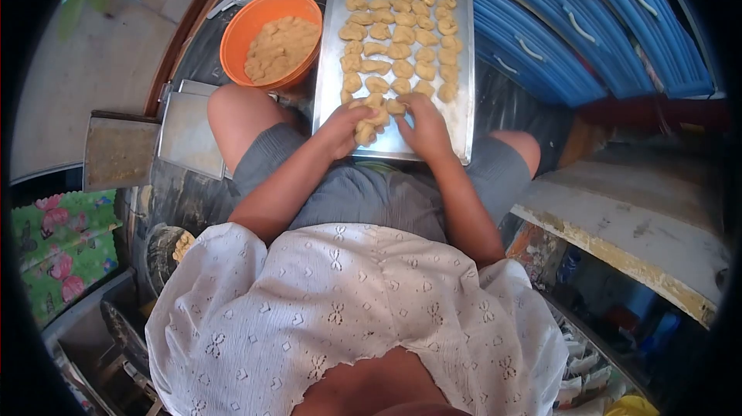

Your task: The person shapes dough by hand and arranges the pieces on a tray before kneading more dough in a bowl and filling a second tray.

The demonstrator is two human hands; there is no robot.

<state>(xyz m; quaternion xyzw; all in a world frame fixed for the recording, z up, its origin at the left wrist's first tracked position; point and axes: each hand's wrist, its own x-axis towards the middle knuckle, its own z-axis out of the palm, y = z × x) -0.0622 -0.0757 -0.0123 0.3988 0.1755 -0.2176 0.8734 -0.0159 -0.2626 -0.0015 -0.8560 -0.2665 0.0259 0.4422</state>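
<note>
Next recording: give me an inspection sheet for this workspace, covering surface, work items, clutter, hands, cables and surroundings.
Surface: a metal baking tray lies across the person's knees; dark floor beneath.
Work items: rows of shaped dough pieces fill the far part of the tray; the near strip is mostly bare. An orange bowl holding more dough stands left of the tray.
Clutter: two flat trays on the floor at left; small utensils beyond the bowl, too small to identify.
Hands: left hand and right hand both rest on the tray's near end, fingers on a dough piece.
Cables: nothing seen.
Surroundings: blue drawers at right; floral cloth at left.
</note>
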